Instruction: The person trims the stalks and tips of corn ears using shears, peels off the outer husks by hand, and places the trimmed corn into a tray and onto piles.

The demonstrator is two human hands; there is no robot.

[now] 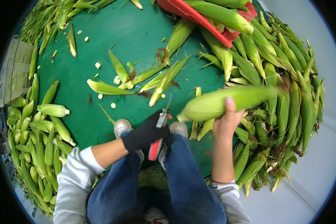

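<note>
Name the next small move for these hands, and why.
Probably, the bare right hand should bring the long, green, husk-covered corn ear closer to the red-and-grey cutting tool: the ear's pale end points toward the black-gloved left hand gripping that tool, but ear and tool are apart.

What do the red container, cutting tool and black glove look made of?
Red container: likely moulded plastic, smooth, with evenly coloured walls.
Cutting tool: grey upper part probably metal, from its thin, narrow blade; red handle looks like plastic or rubber, can't tell which.
Black glove: probably fabric, matte and close-fitting; any coating isn't clear.
</note>
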